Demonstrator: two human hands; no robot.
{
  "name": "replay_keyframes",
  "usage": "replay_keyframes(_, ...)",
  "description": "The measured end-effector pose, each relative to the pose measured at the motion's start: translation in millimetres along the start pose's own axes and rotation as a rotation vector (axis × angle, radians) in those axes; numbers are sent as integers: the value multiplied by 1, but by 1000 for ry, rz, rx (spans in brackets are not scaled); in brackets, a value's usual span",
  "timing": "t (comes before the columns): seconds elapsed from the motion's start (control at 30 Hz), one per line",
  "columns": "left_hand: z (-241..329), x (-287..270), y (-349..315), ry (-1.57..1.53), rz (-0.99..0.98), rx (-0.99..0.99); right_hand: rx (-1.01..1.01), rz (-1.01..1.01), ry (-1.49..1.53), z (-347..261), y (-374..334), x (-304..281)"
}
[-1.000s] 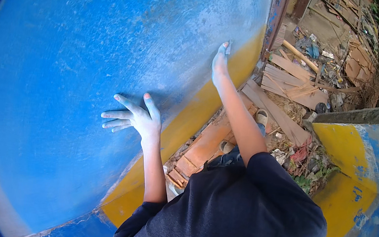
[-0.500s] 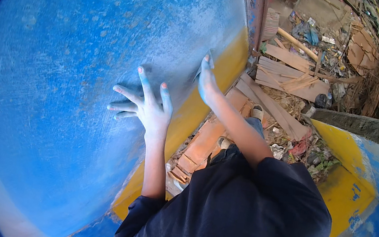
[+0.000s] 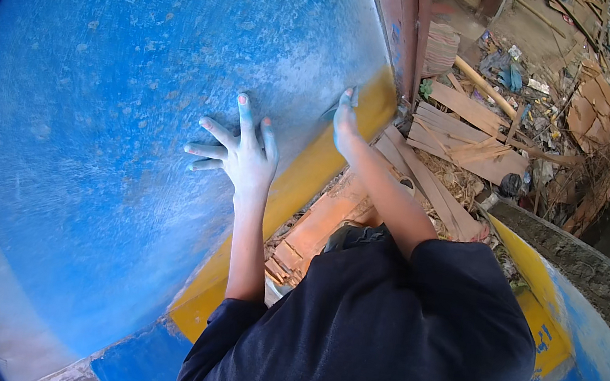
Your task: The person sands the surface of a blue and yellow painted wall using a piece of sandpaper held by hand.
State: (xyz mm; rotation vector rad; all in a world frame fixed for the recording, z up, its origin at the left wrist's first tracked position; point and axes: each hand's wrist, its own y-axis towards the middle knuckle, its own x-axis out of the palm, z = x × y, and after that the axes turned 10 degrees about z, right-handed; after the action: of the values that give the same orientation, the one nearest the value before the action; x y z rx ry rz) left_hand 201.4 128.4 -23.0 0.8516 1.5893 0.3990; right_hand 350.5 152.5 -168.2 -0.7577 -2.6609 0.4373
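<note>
My left hand [image 3: 248, 161] rests on the blue wall [image 3: 114, 109] with its fingers spread, holding nothing. Pale bluish dust coats its fingers and back. Farther off and to the right, my right hand [image 3: 345, 122] is pressed side-on to the wall, near where the blue meets a yellow band [image 3: 309, 164]. Under its fingers is a thin grey-blue sheet, seemingly sandpaper [image 3: 355, 98], flat against the surface; most of it is hidden by the hand. Whitish scuffed patches show on the paint around both hands.
A reddish-brown post [image 3: 418, 35] stands at the wall's far end. Broken boards [image 3: 467, 143], a bamboo pole [image 3: 485, 86] and litter cover the ground to the right. Orange-brown planks [image 3: 315, 227] lie by my feet. Another blue and yellow low wall [image 3: 542, 278] is at the right.
My right hand has slid a little to the right along the wall with the sheet. The left hand stays spread on the wall, slightly higher in view; the whole view has shifted somewhat.
</note>
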Motion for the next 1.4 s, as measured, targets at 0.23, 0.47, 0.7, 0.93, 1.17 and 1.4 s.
replay_keyframes(0.23,-4,11,-7,54,65,3,-162,-1,-155,-1,-28,9)
replay_keyframes(0.47,4,12,-7,-17,93,-63,-90,42,-169,-8,-7,2)
replay_keyframes(0.7,2,16,-5,35,122,-28,37,91,-109,-14,30,-15)
replay_keyframes(0.93,4,13,-10,36,127,-46,-166,159,-260,-7,0,-2)
replay_keyframes(1.17,2,23,-17,25,113,-43,-216,315,-378,-15,3,0)
replay_keyframes(1.4,8,28,-22,-19,26,-58,-76,338,-336,-32,32,-20)
